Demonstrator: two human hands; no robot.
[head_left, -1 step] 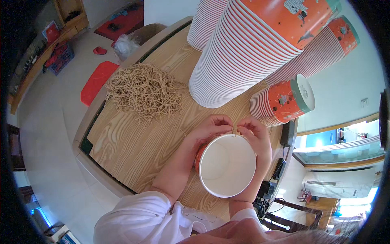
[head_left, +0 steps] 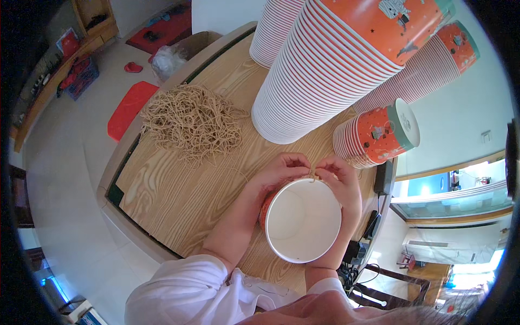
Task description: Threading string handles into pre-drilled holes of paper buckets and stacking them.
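A paper bucket [head_left: 303, 221], white inside and orange outside, is tilted with its mouth toward me between my forearms. At the far side of its rim, a thin tan cord [head_left: 312, 172] is pinched between the fingertips of my left hand [head_left: 283, 170] and my right hand [head_left: 341, 181]. Both hands are closed, fingertips nearly meeting over the rim. Part of the cord is hidden by my fingers, so whether it is knotted does not show. A tangled heap of tan cord [head_left: 192, 122] lies on the wood-grain table [head_left: 162, 200], left of and beyond my left hand.
A tall stack of nested paper buckets [head_left: 319, 76] leans across the far side, with more stacks behind. To the right, a short bucket stack [head_left: 374, 132] lies on its side. Black cables and adapters [head_left: 355, 254] crowd the right edge. A red stool [head_left: 130, 111] stands beyond the table's left edge.
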